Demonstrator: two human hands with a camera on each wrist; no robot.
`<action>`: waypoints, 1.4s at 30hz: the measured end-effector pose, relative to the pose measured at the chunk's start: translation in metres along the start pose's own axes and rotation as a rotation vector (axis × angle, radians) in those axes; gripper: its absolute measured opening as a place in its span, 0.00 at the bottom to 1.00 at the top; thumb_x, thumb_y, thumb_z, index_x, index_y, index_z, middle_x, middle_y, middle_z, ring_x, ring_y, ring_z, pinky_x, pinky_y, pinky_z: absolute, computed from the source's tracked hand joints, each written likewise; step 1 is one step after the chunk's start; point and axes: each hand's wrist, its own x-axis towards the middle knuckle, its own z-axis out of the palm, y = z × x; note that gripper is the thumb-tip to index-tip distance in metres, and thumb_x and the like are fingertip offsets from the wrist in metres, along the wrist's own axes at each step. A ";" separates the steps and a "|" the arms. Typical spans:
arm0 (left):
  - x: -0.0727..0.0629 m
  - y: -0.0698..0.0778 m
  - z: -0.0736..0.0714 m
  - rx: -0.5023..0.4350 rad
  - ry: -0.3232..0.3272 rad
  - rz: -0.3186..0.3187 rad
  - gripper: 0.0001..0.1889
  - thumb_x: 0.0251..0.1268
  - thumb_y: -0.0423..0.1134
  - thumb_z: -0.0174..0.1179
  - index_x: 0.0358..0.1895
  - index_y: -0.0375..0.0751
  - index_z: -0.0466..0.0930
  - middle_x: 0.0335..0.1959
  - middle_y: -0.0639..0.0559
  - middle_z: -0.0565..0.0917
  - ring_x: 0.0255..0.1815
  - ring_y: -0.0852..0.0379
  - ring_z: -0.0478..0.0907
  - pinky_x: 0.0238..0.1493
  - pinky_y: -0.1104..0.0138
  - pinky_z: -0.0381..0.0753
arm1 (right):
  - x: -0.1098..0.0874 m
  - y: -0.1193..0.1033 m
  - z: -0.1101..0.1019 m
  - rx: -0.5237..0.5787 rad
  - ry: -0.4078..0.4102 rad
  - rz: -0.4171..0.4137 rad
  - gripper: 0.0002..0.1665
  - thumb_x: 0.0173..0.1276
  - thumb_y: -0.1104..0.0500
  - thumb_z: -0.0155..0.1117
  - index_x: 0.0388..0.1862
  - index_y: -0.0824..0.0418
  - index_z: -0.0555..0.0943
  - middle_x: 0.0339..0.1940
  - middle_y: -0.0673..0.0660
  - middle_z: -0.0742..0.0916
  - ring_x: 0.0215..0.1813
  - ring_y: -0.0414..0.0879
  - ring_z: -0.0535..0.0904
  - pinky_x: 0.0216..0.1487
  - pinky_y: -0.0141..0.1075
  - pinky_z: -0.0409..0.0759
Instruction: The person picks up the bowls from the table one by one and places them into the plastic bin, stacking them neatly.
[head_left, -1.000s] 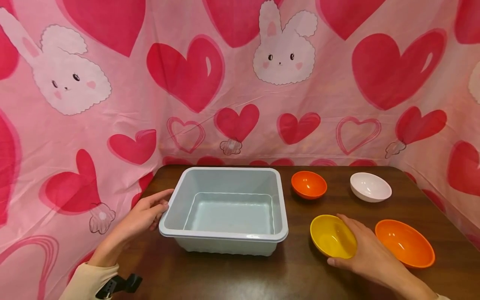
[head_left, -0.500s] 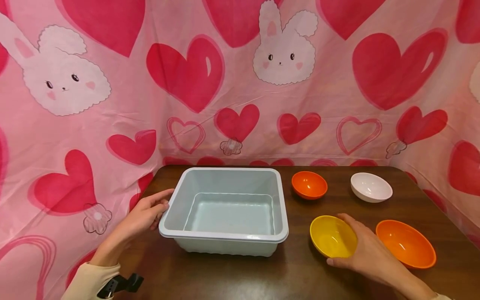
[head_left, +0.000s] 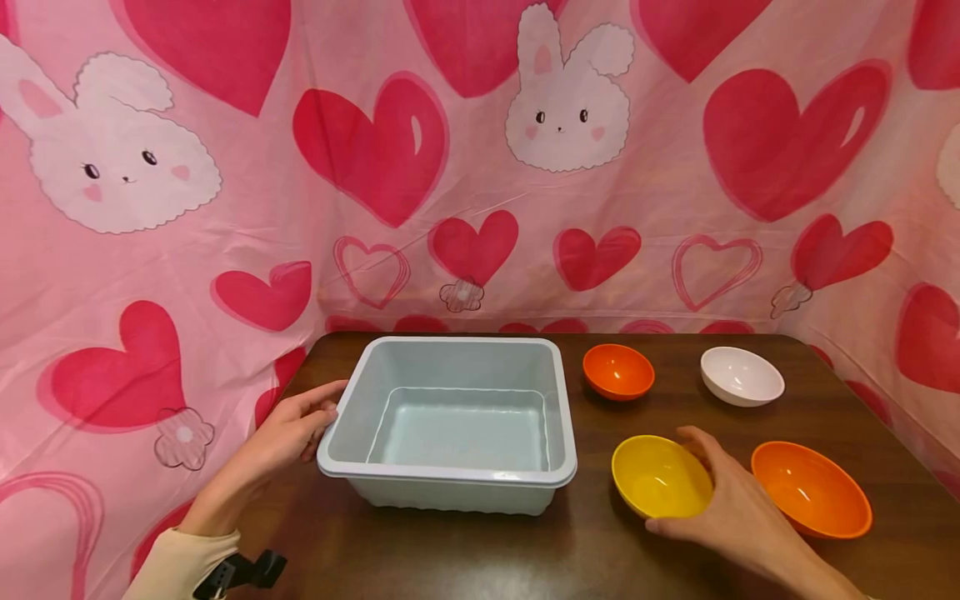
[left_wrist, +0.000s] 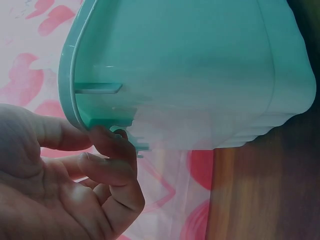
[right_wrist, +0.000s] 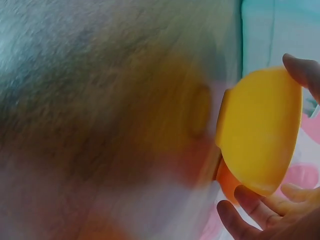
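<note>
A yellow bowl stands to the right of a pale grey plastic basin. My right hand spans the bowl from its right side, thumb at the near rim and fingers at the far side. In the right wrist view, the thumb and fingertips touch the yellow bowl on opposite sides. Whether its foot is off the table I cannot tell. My left hand holds the basin's left rim. In the left wrist view, curled fingers of the left hand meet the rim at a corner of the basin.
Behind the yellow bowl is a small orange bowl, with a white bowl to its right. A larger orange bowl lies just right of my right hand. All stand on a dark wooden table, walled by pink heart-print cloth.
The yellow bowl has shifted slightly left along with my right hand. My left hand and the basin have stayed in place.
</note>
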 end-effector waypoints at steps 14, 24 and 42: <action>-0.003 0.000 0.000 -0.004 -0.005 0.010 0.30 0.78 0.28 0.51 0.78 0.21 0.59 0.33 0.46 0.75 0.16 0.52 0.67 0.19 0.64 0.72 | 0.000 -0.016 -0.009 0.043 -0.010 0.002 0.74 0.34 0.34 0.92 0.78 0.57 0.64 0.65 0.66 0.82 0.50 0.55 0.81 0.44 0.45 0.79; -0.004 0.000 -0.001 -0.003 -0.002 0.013 0.29 0.78 0.27 0.51 0.78 0.21 0.59 0.33 0.46 0.74 0.16 0.52 0.66 0.18 0.64 0.72 | 0.002 -0.025 -0.018 0.082 -0.017 0.032 0.73 0.35 0.36 0.93 0.78 0.55 0.64 0.67 0.64 0.80 0.52 0.56 0.82 0.44 0.42 0.79; -0.003 0.003 0.000 -0.019 0.001 0.004 0.29 0.78 0.28 0.51 0.78 0.23 0.61 0.29 0.45 0.73 0.15 0.52 0.65 0.18 0.64 0.71 | 0.009 -0.036 -0.036 0.083 0.011 -0.028 0.72 0.34 0.37 0.93 0.78 0.53 0.66 0.64 0.60 0.83 0.52 0.55 0.82 0.44 0.40 0.79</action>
